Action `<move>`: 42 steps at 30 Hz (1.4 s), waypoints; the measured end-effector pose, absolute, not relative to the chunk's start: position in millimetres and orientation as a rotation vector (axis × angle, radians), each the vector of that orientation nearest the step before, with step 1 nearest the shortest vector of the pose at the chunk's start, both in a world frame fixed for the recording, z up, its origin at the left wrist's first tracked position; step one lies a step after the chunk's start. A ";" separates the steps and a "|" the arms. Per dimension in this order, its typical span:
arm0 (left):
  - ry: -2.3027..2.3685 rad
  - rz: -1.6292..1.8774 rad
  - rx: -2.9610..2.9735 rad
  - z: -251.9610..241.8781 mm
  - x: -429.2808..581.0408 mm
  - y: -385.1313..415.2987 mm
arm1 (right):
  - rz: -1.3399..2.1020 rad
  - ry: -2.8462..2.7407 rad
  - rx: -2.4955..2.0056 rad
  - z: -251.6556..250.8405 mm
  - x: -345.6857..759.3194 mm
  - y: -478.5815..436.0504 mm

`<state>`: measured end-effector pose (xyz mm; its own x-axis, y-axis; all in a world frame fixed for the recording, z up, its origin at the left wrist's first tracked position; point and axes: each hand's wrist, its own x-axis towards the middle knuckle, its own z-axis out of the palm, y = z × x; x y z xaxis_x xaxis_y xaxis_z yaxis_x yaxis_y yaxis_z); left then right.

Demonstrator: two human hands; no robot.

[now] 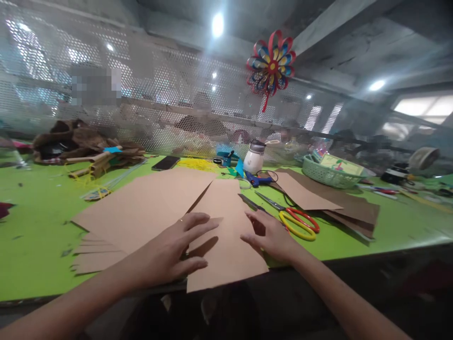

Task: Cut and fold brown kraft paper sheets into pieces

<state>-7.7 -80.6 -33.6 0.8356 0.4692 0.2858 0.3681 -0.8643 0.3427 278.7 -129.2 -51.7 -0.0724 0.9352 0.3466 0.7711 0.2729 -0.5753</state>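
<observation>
A tan paper sheet point(226, 255) lies at the table's front edge, its near corner jutting past the edge. Over its left side is my left hand point(180, 248), fingers apart and nothing held, casting a shadow on the sheet. My right hand point(271, 233) is at the sheet's right edge, fingers spread and slightly curled, also holding nothing. Scissors with red and yellow handles point(299, 224) lie open just beyond my right hand. A dark blade point(251, 203) beside them runs partly behind that hand. More tan sheets point(141, 208) are fanned out to the left.
Brown sheets point(354, 208) lie at right, near a green basket point(329, 174). Behind the middle sheet are a white bottle point(254, 158), a blue glue gun point(258, 179) and a phone point(166, 163). Brown material point(81, 141) is heaped at left on the green table point(31, 241).
</observation>
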 end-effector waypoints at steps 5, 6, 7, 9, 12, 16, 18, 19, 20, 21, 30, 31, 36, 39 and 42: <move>0.711 0.693 2.433 -37.4 -3.1 -76.3 | 0.858 -1.477 -1.285 -57.1 279.3 -125.5; 0.770 0.726 2.301 -37.7 0.0 -73.0 | 0.936 -1.405 -1.230 -57.5 279.9 -124.7; 0.832 0.751 2.159 -37.1 3.8 -68.8 | 0.984 -1.343 -1.196 -57.7 280.6 -123.7; 0.913 0.757 1.924 -32.3 12.6 -57.9 | 1.013 -1.260 -1.171 -57.8 282.5 -121.2; 0.941 0.726 1.839 -16.4 26.2 -38.8 | 0.984 -1.201 -1.159 -56.3 286.3 -117.1; 0.976 0.792 1.846 2.7 40.0 -19.1 | 0.882 -1.255 -1.210 -48.4 290.6 -110.8; 0.991 0.831 1.858 4.0 44.3 -13.8 | 0.782 -1.328 -1.236 -43.4 291.8 -105.2; 0.998 0.854 1.875 2.7 45.7 -12.1 | 0.720 -1.372 -1.252 -41.2 292.1 -101.5; 1.004 0.880 1.897 0.6 46.6 -11.0 | 0.652 -1.422 -1.282 -39.4 292.2 -97.3; 1.010 0.904 1.922 -1.8 47.0 -10.4 | 0.584 -1.484 -1.322 -38.1 292.1 -92.8; 1.097 0.990 2.167 -15.7 40.8 -17.9 | 0.053 -1.924 -1.327 -46.6 283.9 -74.7; 1.092 0.996 2.191 -17.1 41.3 -18.4 | 0.025 -1.931 -1.301 -48.3 284.1 -75.7; 1.059 0.976 2.263 -22.1 46.2 -15.8 | -0.054 -1.889 -1.222 -51.0 285.7 -82.6; 1.078 0.887 2.150 -23.3 47.8 -14.1 | 0.129 -1.776 -1.233 -48.1 285.6 -86.7; 1.044 0.845 1.918 -26.3 47.8 -14.8 | 0.521 -1.494 -1.281 -44.3 287.9 -88.1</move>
